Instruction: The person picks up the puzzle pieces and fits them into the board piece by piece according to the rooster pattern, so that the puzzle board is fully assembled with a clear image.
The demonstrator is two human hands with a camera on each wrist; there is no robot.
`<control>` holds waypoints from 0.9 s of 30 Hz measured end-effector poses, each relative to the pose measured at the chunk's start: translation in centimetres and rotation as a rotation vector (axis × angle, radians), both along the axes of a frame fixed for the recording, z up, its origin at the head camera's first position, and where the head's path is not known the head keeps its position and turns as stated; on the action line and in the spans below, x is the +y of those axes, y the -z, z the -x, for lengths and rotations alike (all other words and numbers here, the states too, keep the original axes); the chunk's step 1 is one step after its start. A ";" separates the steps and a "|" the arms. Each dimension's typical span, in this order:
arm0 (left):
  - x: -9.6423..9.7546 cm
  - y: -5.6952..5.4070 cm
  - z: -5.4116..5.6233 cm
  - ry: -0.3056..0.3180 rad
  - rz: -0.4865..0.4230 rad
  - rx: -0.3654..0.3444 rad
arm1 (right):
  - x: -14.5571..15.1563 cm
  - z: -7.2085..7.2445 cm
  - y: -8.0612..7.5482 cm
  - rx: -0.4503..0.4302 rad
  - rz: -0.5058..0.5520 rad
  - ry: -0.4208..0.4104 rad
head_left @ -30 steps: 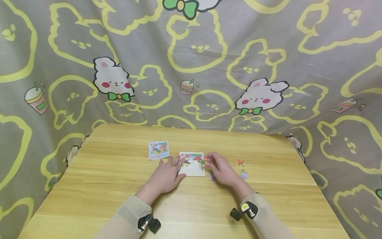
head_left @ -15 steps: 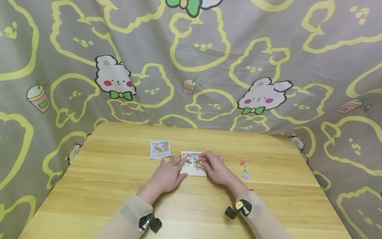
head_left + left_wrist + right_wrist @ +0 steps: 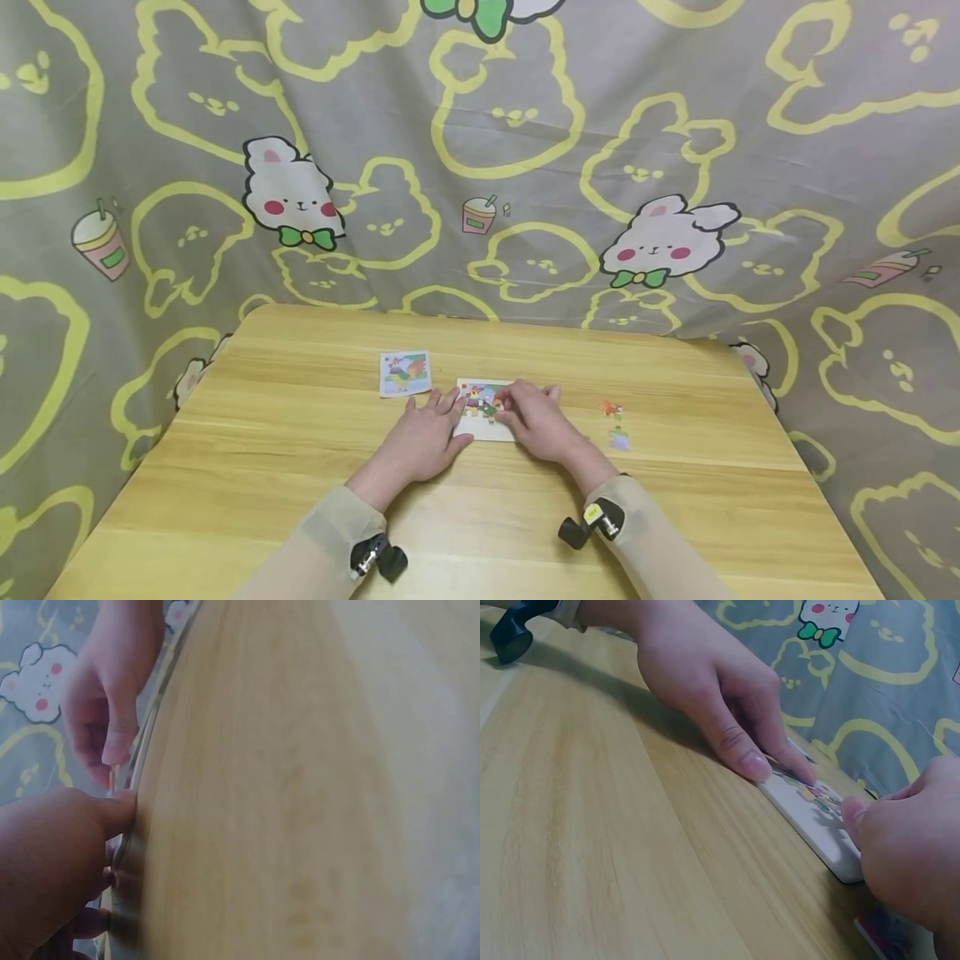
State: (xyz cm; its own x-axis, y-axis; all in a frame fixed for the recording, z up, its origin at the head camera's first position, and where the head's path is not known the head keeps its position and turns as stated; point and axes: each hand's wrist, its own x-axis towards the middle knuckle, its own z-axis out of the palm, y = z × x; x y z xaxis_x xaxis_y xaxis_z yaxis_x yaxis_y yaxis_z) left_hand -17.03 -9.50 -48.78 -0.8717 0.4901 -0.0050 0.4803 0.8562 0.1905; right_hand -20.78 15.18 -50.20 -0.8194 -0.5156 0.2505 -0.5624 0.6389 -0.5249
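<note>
A white puzzle board (image 3: 486, 431) lies on the table, its upper part filled with pieces of a rooster picture and its lower part bare. My left hand (image 3: 422, 440) rests along its left side, fingers spread and fairly straight; in the right wrist view the left thumb (image 3: 751, 761) touches the board's edge. Above the board's right half, my right hand (image 3: 542, 421) pinches a green and orange puzzle piece (image 3: 491, 410) between thumb and fingertips. That hand hides the board's right edge. From the left wrist view, both hands meet near the board, seen almost edge-on.
A square picture card (image 3: 405, 373) with the same rooster lies left of the board. Two loose puzzle pieces, one orange (image 3: 612, 407) and one purple-green (image 3: 618, 438), lie to the right. A colourful piece (image 3: 885, 937) sits under my right hand. A patterned curtain (image 3: 525, 275) hangs behind the table.
My right hand has moved left from the board's right edge, carrying the puzzle piece over the board beside the placed pieces. The left hand has stayed on the board's left side.
</note>
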 end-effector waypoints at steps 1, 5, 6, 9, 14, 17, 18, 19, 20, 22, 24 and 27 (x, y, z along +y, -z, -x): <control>0.0 0.0 0.0 -0.002 0.000 -0.001 | -0.1 0.0 0.0 0.004 -0.010 0.000; 0.1 0.0 0.0 -0.012 -0.001 -0.014 | -0.4 0.2 0.3 0.024 -0.041 0.003; 0.1 -0.1 0.0 -0.014 -0.002 -0.016 | -0.4 0.3 0.4 0.028 -0.046 0.003; 0.2 -0.1 0.0 -0.017 -0.008 -0.028 | -0.6 0.4 0.6 0.037 -0.052 0.002; 0.1 -0.1 0.0 -0.015 0.002 -0.023 | -0.7 0.5 0.6 0.067 -0.083 0.007; 0.2 -0.2 0.0 -0.015 0.020 -0.003 | -0.7 0.5 0.5 0.101 -0.107 0.012; 0.3 -0.3 0.0 -0.015 0.034 0.003 | -0.7 0.5 0.5 0.113 -0.115 0.013; 0.3 -0.3 0.0 -0.013 0.044 0.011 | -0.7 0.5 0.5 0.128 -0.123 0.014; 0.3 -0.3 0.0 -0.010 0.053 0.016 | -0.7 0.5 0.5 0.140 -0.128 0.014; 0.4 -0.3 0.0 0.002 0.073 0.029 | -0.7 0.5 0.6 0.160 -0.141 0.012; 0.5 -0.4 -0.1 0.022 0.085 0.044 | -0.6 0.4 0.6 0.177 -0.150 0.008; 0.8 -0.4 -0.1 0.063 0.071 0.059 | -0.4 0.5 0.8 0.196 -0.150 0.001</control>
